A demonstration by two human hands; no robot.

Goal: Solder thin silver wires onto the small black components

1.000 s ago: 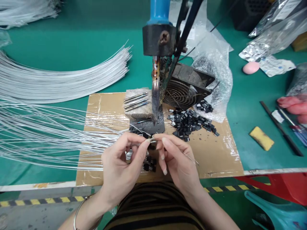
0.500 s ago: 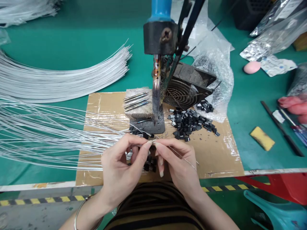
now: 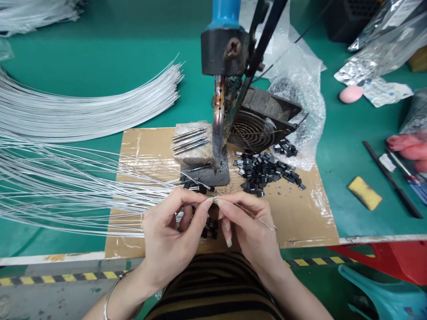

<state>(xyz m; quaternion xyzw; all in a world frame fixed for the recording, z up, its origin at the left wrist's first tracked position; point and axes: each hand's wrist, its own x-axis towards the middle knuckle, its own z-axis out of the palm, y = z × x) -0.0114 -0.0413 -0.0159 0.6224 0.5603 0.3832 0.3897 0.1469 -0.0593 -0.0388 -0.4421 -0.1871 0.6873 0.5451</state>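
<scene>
My left hand (image 3: 176,222) is closed, with thumb and forefinger pinched on a thin silvery wire. Tip to tip with it, my right hand (image 3: 248,222) pinches the same spot. A thin wire (image 3: 263,222) runs back across the right fingers. What sits between the fingertips is too small to make out. Just beyond the hands, a soldering iron (image 3: 217,129) with a blue handle points down in its stand. Long pale wires (image 3: 133,195) fan out left of my left hand. Small black connectors with wires lie partly hidden beneath my hands.
A pile of black connector pieces (image 3: 267,171) lies on the cardboard (image 3: 300,218) at right. Behind it stand a dusty fan (image 3: 253,129) and bubble wrap (image 3: 307,111). Metal tips rest on a pale block (image 3: 191,155). A wire bundle (image 3: 100,115) and yellow sponge (image 3: 364,193) lie farther out.
Both hands keep their pinch and have shifted very slightly, with the right fingers a little farther right. Everything else stays in place.
</scene>
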